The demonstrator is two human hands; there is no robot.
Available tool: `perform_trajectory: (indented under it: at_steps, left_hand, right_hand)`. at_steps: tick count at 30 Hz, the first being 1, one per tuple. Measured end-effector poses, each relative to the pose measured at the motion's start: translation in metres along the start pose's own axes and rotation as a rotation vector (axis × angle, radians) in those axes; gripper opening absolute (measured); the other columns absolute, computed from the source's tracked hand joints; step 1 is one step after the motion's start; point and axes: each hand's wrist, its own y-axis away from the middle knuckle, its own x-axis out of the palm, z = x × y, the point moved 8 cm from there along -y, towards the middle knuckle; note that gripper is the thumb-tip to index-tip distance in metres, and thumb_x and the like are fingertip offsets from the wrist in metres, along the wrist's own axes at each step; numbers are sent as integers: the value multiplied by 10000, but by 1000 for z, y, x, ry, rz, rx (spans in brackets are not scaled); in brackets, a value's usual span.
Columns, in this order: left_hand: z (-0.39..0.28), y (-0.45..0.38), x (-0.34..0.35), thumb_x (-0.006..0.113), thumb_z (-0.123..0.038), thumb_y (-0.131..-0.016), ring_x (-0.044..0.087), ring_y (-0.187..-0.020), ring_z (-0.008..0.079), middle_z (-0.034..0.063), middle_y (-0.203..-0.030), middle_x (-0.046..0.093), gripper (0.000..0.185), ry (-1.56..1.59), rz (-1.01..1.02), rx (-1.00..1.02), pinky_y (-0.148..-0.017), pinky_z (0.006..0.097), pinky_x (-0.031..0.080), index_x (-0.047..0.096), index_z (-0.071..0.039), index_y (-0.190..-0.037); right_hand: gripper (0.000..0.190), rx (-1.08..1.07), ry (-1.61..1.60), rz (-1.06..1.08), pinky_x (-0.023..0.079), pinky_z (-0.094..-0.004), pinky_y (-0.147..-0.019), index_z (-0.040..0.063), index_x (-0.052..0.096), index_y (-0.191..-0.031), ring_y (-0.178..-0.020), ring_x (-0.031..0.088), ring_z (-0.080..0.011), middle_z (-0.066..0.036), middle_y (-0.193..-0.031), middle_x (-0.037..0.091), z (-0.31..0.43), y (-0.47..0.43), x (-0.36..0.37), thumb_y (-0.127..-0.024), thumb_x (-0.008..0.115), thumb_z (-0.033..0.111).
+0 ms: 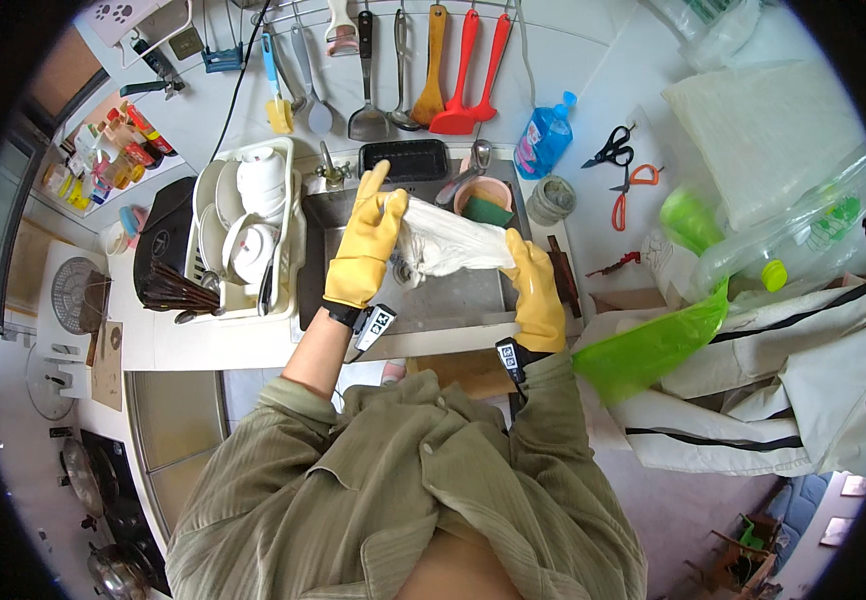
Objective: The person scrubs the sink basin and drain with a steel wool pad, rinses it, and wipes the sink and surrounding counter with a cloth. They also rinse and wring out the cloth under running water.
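A damp-looking white cloth (pixel 455 238) is stretched between my two hands above the stainless steel sink (pixel 463 301). My left hand (pixel 367 244), in a yellow rubber glove, pinches the cloth's left end, with one finger pointing up and away. In a matching glove, my right hand (pixel 534 289) grips the cloth's right end. The cloth's lower left part hangs bunched near the drain (pixel 401 271). Behind the cloth are the faucet head (pixel 481 154) and a pink container (pixel 499 187) with a green scouring pad (pixel 487 211).
Left of the sink stands a dish rack (pixel 294 225) with bowls, plates and chopsticks. A blue detergent bottle (pixel 544 142) and a grey jar (pixel 551 200) stand at the right rear. Spatulas (pixel 459 112) hang behind. Plastic bags (pixel 650 345) crowd the right side.
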Motion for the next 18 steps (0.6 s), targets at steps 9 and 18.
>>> perform_trajectory:
  at_steps: [9, 18]
  left_hand:
    - [26, -6, 64, 570, -347, -1030, 551, -770, 71, -34, -900, 664, 307, 436, 339, -551, -690, 260, 464, 674, -60, -995]
    - [30, -39, 54, 680, -164, -946, 581, -705, 53, -37, -867, 696, 167, 302, 437, -525, -620, 233, 467, 714, -42, -1054]
  right_hand:
    - [754, 16, -356, 69, 296, -402, -1163, 39, 288, -1533, -1393, 408, -208, -102, -1514, 434, -36, -22, 25, -991, 580, 474]
    - [155, -24, -181, -60, 493, -236, -722, 9, 657, -1041, -800, 625, -90, -33, -972, 693, -25, -36, 37, -905, 718, 53]
